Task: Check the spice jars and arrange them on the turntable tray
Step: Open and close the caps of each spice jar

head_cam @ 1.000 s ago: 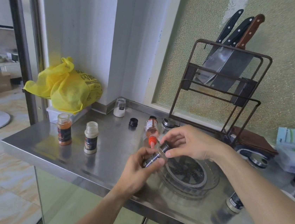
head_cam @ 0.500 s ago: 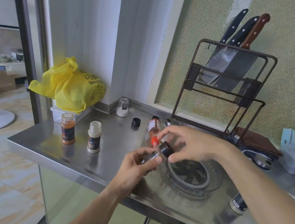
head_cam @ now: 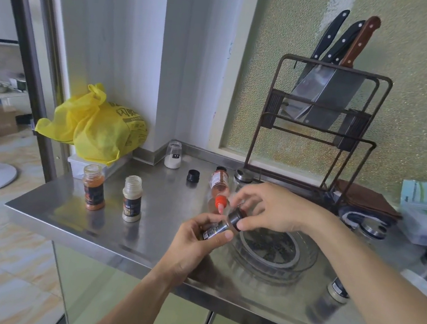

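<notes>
Jar [head_cam: 216, 228] lies tilted in left hand [head_cam: 195, 242] grip; right hand [head_cam: 268, 210] fingers pinch its black cap [head_cam: 236, 216].

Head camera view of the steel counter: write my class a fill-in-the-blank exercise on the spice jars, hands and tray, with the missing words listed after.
1. The left hand grips a small jar while the right hand pinches its ____ cap.
2. The bag in the corner is ____.
3. The clear tray holds ____ jars.
4. The wire rack holds ____.

Missing words: black; yellow; no; knives
</notes>
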